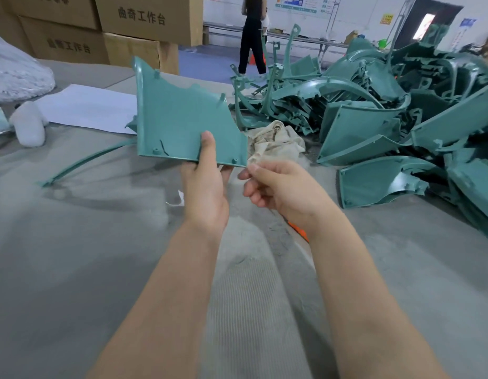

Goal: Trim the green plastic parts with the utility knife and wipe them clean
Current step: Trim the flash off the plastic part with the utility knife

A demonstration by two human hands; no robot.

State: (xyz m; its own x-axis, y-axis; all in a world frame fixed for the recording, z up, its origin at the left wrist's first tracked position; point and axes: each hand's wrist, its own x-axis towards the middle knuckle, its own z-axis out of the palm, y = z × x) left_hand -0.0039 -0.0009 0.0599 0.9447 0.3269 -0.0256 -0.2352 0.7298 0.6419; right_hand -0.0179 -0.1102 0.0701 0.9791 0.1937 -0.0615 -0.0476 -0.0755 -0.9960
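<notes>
My left hand (207,187) holds a flat green plastic panel (180,116) upright by its lower edge, thumb on the near face. My right hand (278,187) is just right of the panel's lower right corner, fingers curled and thumb pinched against the forefinger. I see nothing between them. An orange utility knife (300,232) lies on the table, mostly hidden under my right wrist. A stained white rag (275,143) lies crumpled behind the panel's right corner.
A big heap of green plastic parts (387,127) fills the table's right side. A thin curved green strip (84,162), white paper (87,108) and white plastic bags (29,124) lie at the left. Cardboard boxes (128,28) stand behind. A person (252,34) stands far back.
</notes>
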